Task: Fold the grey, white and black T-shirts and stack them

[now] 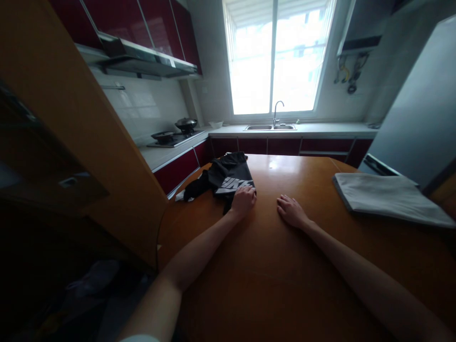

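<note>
A person's left hand (244, 201) lies on the near right corner of a piece of black clothing (230, 167) with white lettering, toward the far left edge of a brown wooden table (285, 275); the fingers bend over the cloth, though whether they pinch it cannot be told. The right hand (291, 210) rests palm down on bare wood near the middle of the table, well apart from the clothing, fingers outstretched and holding nothing. The clothing lies partly bunched, with a rumpled black stretch and a white tip reaching the table's left edge. Along the right edge sits a flat, pale folded cloth (388, 197). Beyond the table's far edge, a pale counter (228, 129) carries a sink (259, 128) and a tap (275, 114) beneath a bright window (249, 61), while two pans (163, 137) stand on a black stove (176, 139) to the left.
</note>
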Demonstrator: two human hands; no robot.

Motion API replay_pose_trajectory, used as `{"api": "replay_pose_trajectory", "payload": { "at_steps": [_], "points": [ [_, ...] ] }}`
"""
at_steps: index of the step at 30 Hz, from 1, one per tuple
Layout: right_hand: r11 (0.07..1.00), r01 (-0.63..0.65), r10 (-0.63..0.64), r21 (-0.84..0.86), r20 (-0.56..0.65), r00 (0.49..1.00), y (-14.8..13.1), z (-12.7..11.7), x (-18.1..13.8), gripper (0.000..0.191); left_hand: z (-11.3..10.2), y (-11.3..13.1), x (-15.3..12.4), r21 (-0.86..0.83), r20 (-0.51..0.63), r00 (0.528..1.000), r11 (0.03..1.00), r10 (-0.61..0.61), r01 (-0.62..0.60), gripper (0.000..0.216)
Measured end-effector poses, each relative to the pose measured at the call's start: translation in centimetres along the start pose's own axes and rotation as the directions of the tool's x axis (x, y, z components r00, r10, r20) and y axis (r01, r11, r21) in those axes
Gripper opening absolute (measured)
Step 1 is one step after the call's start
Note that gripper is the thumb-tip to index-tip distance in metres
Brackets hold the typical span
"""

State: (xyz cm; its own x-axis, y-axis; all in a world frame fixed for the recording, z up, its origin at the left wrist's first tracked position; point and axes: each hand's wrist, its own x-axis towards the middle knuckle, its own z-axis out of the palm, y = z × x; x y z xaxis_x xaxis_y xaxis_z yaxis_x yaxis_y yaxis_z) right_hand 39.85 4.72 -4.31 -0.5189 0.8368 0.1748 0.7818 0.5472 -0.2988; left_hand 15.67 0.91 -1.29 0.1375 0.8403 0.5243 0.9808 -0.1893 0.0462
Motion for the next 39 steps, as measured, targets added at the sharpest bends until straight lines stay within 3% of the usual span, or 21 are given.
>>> {"api": "replay_pose_trajectory", "payload": {
  "at_steps": [2, 5, 8, 13, 17, 20, 23, 25, 27, 31, 35, 37, 39],
  "points": [
    [1.000, 0.001, -0.001, 0.001, 0.001, 1.000, 0.0, 0.0, 0.0, 0.050, -0.3, -1.2, 0.2, 0.074, -0.031, 0.987, 0.985, -0.157, 0.158, 0.032],
    [1.000, 0.007, -0.007, 0.005, -0.006, 1.000, 0.0, 0.0, 0.0, 0.050, -0.2, -3.3, 0.1, 0.163, 0.024, 0.913, 0.903, -0.406, 0.397, 0.037],
    [1.000, 0.015, -0.015, 0.006, -0.014, 1.000, 0.1, 0.1, 0.0, 0.050, 0.1, -4.3, -0.3, 0.155, 0.133, 0.859, 0.866, -0.495, 0.475, 0.036],
    [0.998, 0.023, -0.021, 0.050, -0.047, 0.999, 0.4, 0.4, 0.1, 0.047, 0.0, -2.1, -0.5, 0.076, 0.191, 0.903, 0.923, -0.384, 0.377, 0.034],
    [0.965, -0.007, 0.055, 0.262, -0.176, 0.983, 0.9, 0.7, 0.7, 0.044, -0.4, 0.6, -0.9, 0.023, 0.217, 0.940, 0.964, -0.262, 0.264, 0.035],
    [0.873, -0.058, 0.241, 0.484, -0.325, 0.915, 1.6, 0.4, 0.9, 0.047, -1.2, 2.7, -1.4, -0.109, 0.212, 0.973, 0.987, -0.094, 0.119, 0.041],
    [0.844, -0.032, 0.305, 0.535, -0.431, 0.849, 1.9, -0.5, 0.6, 0.049, -2.1, 4.7, -1.8, -0.305, 0.155, 0.986, 0.952, 0.063, -0.013, 0.041],
    [0.890, 0.009, 0.247, 0.456, -0.499, 0.831, 1.7, -1.3, 0.0, 0.046, -2.4, 5.4, -1.8, -0.378, 0.088, 0.994, 0.925, 0.062, -0.024, 0.038],
    [0.940, 0.047, 0.144, 0.337, -0.521, 0.841, 1.0, -2.0, -0.7, 0.043, -2.2, 5.2, -1.4, -0.407, 0.015, 1.000, 0.913, -0.021, 0.026, 0.039],
    [0.964, 0.209, -0.138, 0.164, -0.363, 0.921, -0.8, -2.3, -1.8, 0.044, -0.7, 2.0, -0.3, -0.375, -0.042, 0.975, 0.908, -0.216, 0.185, 0.039],
    [0.921, 0.360, -0.349, 0.150, -0.097, 0.932, -1.4, -1.5, -1.6, 0.050, 1.3, -1.9, 0.1, -0.178, 0.102, 0.951, 0.935, -0.292, 0.306, 0.038],
    [0.910, 0.372, -0.366, 0.182, -0.068, 0.928, -1.2, -1.2, -1.3, 0.043, 2.1, -3.0, 0.0, -0.122, 0.173, 0.936, 0.936, -0.308, 0.330, 0.039],
    [0.909, 0.356, -0.338, 0.218, -0.117, 0.934, -0.8, -1.1, -1.0, 0.036, 2.7, -3.4, -0.1, -0.108, 0.196, 0.929, 0.935, -0.315, 0.339, 0.037]
  ]
}}
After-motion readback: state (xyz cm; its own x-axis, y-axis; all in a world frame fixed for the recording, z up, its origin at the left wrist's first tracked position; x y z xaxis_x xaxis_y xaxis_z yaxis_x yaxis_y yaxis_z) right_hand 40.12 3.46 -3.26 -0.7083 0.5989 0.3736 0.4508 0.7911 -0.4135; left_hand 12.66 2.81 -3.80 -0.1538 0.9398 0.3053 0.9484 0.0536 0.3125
